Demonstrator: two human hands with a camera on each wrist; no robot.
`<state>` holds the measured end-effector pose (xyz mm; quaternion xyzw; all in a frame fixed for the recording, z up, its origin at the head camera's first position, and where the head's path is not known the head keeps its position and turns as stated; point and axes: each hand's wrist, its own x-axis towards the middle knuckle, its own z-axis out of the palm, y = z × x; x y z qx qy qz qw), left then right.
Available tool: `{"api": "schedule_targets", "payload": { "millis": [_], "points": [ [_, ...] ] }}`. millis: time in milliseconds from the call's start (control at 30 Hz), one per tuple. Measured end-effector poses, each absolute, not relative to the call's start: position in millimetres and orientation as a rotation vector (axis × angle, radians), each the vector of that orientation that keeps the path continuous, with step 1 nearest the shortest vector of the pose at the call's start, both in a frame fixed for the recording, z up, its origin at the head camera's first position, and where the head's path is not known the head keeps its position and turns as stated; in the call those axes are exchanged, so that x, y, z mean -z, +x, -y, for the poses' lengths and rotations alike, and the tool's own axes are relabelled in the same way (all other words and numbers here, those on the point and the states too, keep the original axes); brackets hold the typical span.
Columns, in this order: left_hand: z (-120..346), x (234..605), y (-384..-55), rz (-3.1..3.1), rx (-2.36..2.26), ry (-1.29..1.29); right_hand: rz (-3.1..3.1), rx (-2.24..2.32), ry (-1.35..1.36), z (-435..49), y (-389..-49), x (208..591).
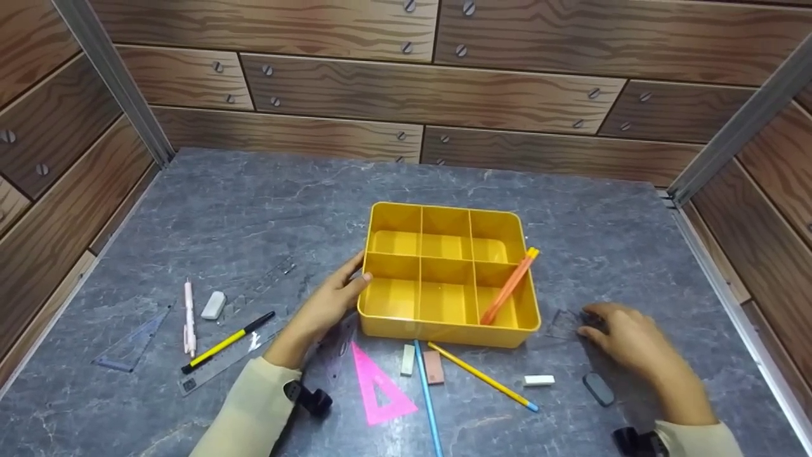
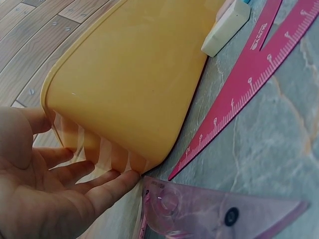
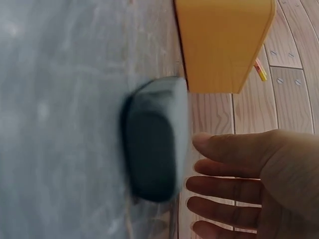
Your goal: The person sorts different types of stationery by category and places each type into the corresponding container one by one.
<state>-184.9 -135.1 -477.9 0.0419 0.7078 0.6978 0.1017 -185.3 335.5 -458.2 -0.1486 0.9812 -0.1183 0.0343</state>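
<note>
A yellow divided tray (image 1: 444,327) stands mid-table with several compartments. My left hand (image 1: 330,301) grips its left side, thumb over the rim and fingers against the outer wall (image 2: 119,84). Orange sticks (image 1: 507,289) with yellow ends lean in the front right compartment. To the right of the tray, my right hand (image 1: 628,333) hovers low with nothing visibly held, fingers extended in the right wrist view. Its thumb and forefinger are beside a clear set square (image 1: 561,324); contact cannot be told. A dark grey rounded block (image 1: 598,388) lies just below this hand.
In front of the tray lie a pink set square (image 1: 374,397), a blue pencil (image 1: 426,393), a yellow pencil (image 1: 482,374) and several erasers (image 1: 434,368). At left are a pink pen (image 1: 189,317), a yellow-black pen (image 1: 228,343), a clear ruler (image 1: 216,365) and a protractor-like set square (image 1: 136,339).
</note>
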Motion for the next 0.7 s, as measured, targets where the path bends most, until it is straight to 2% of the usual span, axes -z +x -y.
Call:
{"api": "schedule_targets", "payload": {
  "millis": [267, 700],
  "points": [
    [136, 478, -185, -2.022, -2.082, 0.171, -3.058, 0.254, -0.587, -331, -195, 459],
    [135, 479, -185, -2.028, -2.089, 0.158, -2.873, 0.1, -0.503, -323, -208, 443]
  ]
}}
